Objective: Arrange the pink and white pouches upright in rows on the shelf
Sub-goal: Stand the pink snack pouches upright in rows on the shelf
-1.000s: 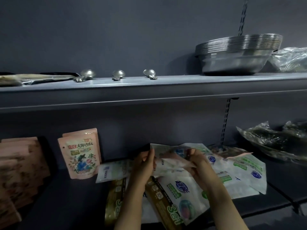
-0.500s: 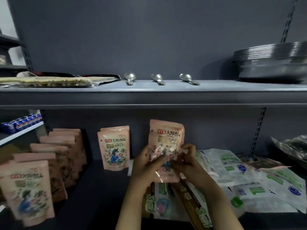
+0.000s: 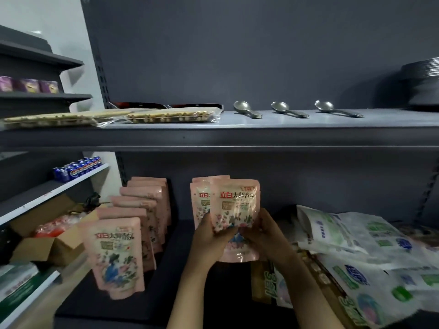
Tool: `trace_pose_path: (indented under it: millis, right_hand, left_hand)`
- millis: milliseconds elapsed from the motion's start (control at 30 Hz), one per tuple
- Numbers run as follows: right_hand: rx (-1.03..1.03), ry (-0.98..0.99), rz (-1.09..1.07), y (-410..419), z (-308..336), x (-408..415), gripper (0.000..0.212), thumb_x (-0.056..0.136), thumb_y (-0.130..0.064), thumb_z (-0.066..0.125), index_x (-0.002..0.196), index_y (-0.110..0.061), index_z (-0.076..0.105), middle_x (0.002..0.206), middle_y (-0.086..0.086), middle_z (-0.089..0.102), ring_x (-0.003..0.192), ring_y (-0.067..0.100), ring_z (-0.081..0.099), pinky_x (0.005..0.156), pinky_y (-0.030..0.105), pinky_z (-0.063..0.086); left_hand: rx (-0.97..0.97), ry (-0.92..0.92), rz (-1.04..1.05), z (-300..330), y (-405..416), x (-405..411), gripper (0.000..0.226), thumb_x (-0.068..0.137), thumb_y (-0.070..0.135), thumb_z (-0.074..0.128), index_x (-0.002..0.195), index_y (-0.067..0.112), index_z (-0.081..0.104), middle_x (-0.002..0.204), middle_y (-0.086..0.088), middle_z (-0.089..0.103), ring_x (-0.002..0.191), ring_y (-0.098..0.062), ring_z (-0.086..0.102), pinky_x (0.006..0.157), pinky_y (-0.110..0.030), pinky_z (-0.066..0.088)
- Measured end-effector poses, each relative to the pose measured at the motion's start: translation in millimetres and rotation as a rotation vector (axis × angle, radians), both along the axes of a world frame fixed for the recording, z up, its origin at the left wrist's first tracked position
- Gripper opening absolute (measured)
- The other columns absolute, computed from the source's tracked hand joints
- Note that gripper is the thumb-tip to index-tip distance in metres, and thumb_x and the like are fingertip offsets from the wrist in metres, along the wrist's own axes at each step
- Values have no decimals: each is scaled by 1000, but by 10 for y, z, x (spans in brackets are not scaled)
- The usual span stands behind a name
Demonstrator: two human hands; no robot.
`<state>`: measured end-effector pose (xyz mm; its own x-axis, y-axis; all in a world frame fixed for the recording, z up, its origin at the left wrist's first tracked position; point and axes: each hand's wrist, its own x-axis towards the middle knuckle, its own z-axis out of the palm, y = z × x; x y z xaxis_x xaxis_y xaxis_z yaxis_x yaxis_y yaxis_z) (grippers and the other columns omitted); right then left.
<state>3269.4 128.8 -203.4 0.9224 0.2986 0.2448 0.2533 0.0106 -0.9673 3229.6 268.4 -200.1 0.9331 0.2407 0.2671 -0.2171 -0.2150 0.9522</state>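
Observation:
I hold one pink pouch (image 3: 235, 205) upright above the dark lower shelf (image 3: 166, 286). My left hand (image 3: 210, 241) grips its lower left side and my right hand (image 3: 263, 236) grips its lower right side. Right behind it, two pink pouches (image 3: 198, 205) stand against the back wall. To the left a row of several pink pouches (image 3: 142, 214) stands upright, front one (image 3: 116, 257) nearest me. White pouches (image 3: 351, 238) with green and blue print lie flat in a heap on the right.
The upper shelf (image 3: 237, 136) carries three metal spoons (image 3: 247, 110), flat wrapped packs (image 3: 114, 116) and stacked metal bowls (image 3: 422, 84) at far right. Gold-edged packs (image 3: 268, 283) lie under my right forearm. Left bay holds blue cans (image 3: 76, 168) and a cardboard box (image 3: 45, 243).
I lifted a pink pouch out of the flat heap, turned it upright and carried it left, in front of the standing pair. My view swung left.

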Motion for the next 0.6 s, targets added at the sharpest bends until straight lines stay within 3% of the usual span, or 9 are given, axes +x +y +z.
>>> trace_pose_path:
  millis: [67,233,333,467,533,600]
  right_hand:
    - [-26,-19,-20,168,-37,-18,28,84,4,62,92,-20,49,88,-4,61,73,-3,61,59,12,49]
    - [-145,-82,-35,516,-151,-42,33,86,0,60,101,-26,45,103,-4,64,92,4,64,71,19,55]
    - [-209,-120,-100,713,-196,-71,34,87,-2,59,103,-29,44,101,-8,64,85,-8,62,68,14,53]
    - [-317,-123,-208,857,-292,-71,41,90,-7,55,127,-13,38,106,-3,59,91,7,60,67,17,53]
    - [-354,-127,-250,860,-331,-49,38,90,-8,54,125,-11,38,110,3,61,89,9,58,58,10,46]
    - [-446,-155,-301,854,-372,-14,32,90,-12,57,117,-9,40,114,9,61,93,14,58,58,9,42]
  left_hand:
    - [52,56,46,-56,147,-20,41,75,11,74,106,27,52,94,18,62,88,5,59,61,-3,46]
    - [289,163,61,-186,525,-95,57,69,17,78,115,29,45,105,14,61,94,-3,59,78,-18,47]
    - [350,142,159,-271,637,-76,55,77,10,69,125,21,44,111,7,61,94,-6,57,79,-20,47]
    - [283,206,211,-437,661,-7,51,81,14,67,126,18,44,116,-2,64,94,-10,60,82,-25,50]
    - [310,259,222,-531,657,24,45,82,23,67,121,19,46,116,-1,64,97,-13,61,85,-29,51]
    - [433,273,303,-604,668,70,46,81,31,67,120,15,49,118,-5,60,105,-21,59,88,-33,50]
